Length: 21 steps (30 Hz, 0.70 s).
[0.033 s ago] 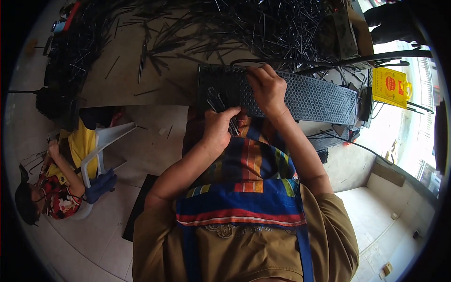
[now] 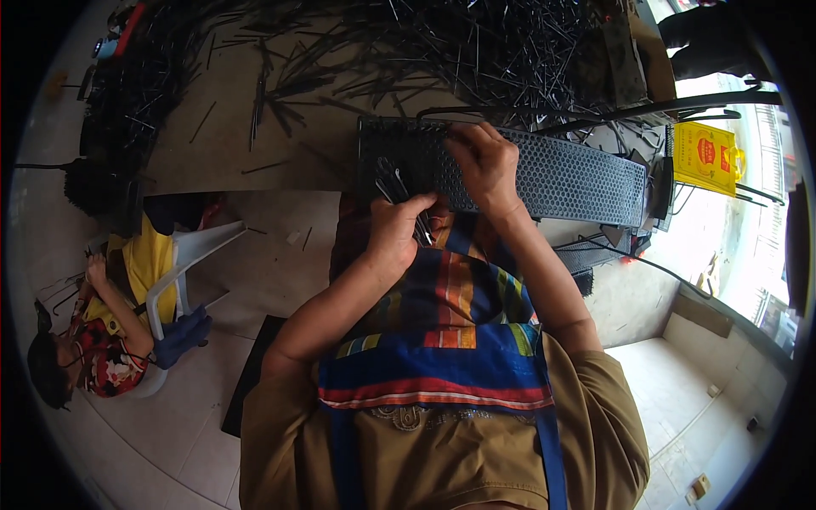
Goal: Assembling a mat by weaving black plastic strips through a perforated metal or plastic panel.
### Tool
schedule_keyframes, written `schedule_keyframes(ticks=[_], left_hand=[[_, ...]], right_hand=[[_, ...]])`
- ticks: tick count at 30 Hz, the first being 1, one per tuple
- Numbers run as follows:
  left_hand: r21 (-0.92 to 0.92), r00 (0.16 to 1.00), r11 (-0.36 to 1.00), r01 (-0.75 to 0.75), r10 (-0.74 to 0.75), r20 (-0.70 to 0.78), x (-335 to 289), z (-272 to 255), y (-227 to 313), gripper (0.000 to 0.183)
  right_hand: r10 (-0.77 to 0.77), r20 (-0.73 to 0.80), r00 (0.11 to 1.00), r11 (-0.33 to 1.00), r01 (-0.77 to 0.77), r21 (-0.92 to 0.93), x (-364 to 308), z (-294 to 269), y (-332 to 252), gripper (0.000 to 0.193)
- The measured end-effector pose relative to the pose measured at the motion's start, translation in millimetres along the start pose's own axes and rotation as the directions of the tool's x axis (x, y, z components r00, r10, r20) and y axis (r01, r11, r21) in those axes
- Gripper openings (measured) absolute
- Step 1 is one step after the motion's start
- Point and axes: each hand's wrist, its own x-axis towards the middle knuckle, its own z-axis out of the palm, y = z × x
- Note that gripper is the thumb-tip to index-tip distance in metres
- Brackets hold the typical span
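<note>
A long black panel point(image 2: 569, 174), dotted with rows of round holes, lies across the near edge of the table. My left hand point(image 2: 394, 229) is wrapped round a small bundle of thin dark rods point(image 2: 391, 180) with shiny ends, which slants over the panel's left end. Above the panel's middle, my right hand point(image 2: 486, 166) has its fingertips pinched together close to the holes. Whatever those fingertips hold is too small or too hidden to make out. The panel's left part looks darker, and its detail is hard to read.
Heaps of loose dark rods point(image 2: 527, 59) cover the far table point(image 2: 195, 161). A curved black bar point(image 2: 646, 106) runs behind the panel to the right. A yellow bag point(image 2: 704, 159) hangs at the right. Another person point(image 2: 110, 357) sits at the left beside a white chair point(image 2: 183, 259).
</note>
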Motion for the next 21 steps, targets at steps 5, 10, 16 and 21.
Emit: schedule_keyframes(ticks=[5,10,16,21], left_hand=[[-0.084,0.978,0.981,-0.177,0.166,-0.126,3,15,-9,0.009],[-0.042,0.994,0.998,-0.056,0.052,-0.093,-1,9,-7,0.009],[-0.017,0.996,1.0,-0.011,0.009,-0.086,0,9,-8,0.009],[-0.035,0.997,0.998,0.048,-0.05,-0.066,-1,8,-6,0.009]], right_hand=[[0.498,0.348,0.794,0.61,-0.606,0.511,-10,-11,-6,0.008],[0.419,-0.151,0.895,0.804,-0.288,0.52,5,-18,1,0.007],[0.083,-0.209,0.974,0.994,-0.065,0.092,10,-11,0,0.008],[0.034,-0.124,0.992,0.998,-0.027,0.053,12,-14,-2,0.009]])
